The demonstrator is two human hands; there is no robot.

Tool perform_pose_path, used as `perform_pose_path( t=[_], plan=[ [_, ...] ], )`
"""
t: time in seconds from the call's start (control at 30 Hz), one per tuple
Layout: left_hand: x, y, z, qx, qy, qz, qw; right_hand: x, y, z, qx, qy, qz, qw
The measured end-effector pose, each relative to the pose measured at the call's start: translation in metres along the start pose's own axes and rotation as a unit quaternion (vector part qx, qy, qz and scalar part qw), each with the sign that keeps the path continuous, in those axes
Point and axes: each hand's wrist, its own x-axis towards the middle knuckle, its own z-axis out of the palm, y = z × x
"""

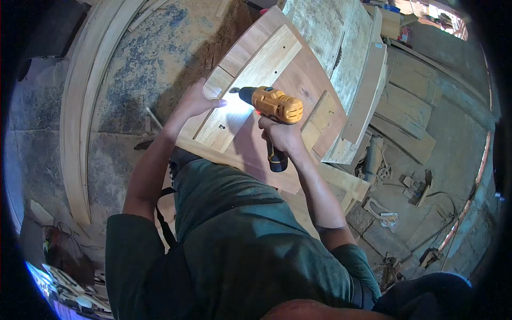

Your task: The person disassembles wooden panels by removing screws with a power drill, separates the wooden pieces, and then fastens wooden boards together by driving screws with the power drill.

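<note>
Gripping the yellow drill, the right hand partly hides its handle.

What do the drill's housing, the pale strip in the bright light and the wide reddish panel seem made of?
Drill housing: probably moulded plastic, yellow, slight sheen, with rounded, moulded contours.
Pale strip: wood, apparently bare; light grain shows, no clear gloss.
Reddish panel: wood-faced, seemingly unvarnished; a knot-like mark shows, but solid or veneered I can't tell.
</note>
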Motion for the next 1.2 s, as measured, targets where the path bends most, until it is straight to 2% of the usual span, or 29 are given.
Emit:
perform_pose_path(
  t=[0.1,0.2,0.27,0.5,0.6,0.63,0.67,0.8,0.87,0.9,0.97,1.0,1.07,1.2],
  plan=[
    [0.0,0.004,-0.001,0.016,0.007,0.001,1.0,-0.003,-0.004,0.0,-0.035,0.002,-0.015,0.999],
    [-0.009,0.02,-0.012,0.006,-0.034,-0.018,0.999,-0.007,-0.003,-0.001,-0.005,0.008,-0.016,1.0],
    [-0.001,0.003,-0.001,0.018,0.008,-0.003,1.0,-0.006,-0.003,-0.003,-0.014,0.01,-0.022,1.0],
    [-0.004,0.008,-0.003,-0.043,0.002,0.057,0.997,-0.012,-0.007,-0.015,-0.013,0.002,-0.036,0.999],
    [-0.003,0.007,-0.002,-0.015,0.006,0.041,0.999,-0.007,0.005,-0.024,0.021,-0.025,-0.06,0.998],
    [-0.007,0.012,-0.005,0.005,0.0,0.011,1.0,-0.009,0.006,-0.027,0.022,-0.024,-0.062,0.998],
    [-0.007,0.018,-0.008,0.025,-0.004,-0.019,0.999,-0.011,0.006,-0.031,0.03,-0.014,-0.055,0.998],
    [0.002,0.043,-0.011,0.012,0.015,-0.022,1.0,-0.013,0.017,-0.052,0.07,0.048,-0.042,0.996],
    [0.017,0.063,-0.003,0.079,0.182,0.066,0.978,-0.005,0.025,-0.064,0.079,0.082,-0.059,0.992],
    [0.025,0.074,0.003,0.079,0.181,0.068,0.978,0.001,0.027,-0.068,0.087,0.097,-0.068,0.989],
    [0.044,0.097,0.013,0.158,0.239,0.173,0.942,0.017,0.039,-0.076,0.064,0.102,-0.043,0.992],
    [0.054,0.105,0.02,0.158,0.24,0.174,0.942,0.018,0.037,-0.078,0.064,0.103,-0.045,0.992],
    [0.076,0.117,0.033,0.269,0.263,0.222,0.9,0.024,0.031,-0.078,0.08,0.135,-0.037,0.987],
    [0.099,0.115,0.054,0.372,0.277,0.224,0.857,0.043,0.032,-0.08,0.086,0.144,-0.046,0.985]
  ],
)
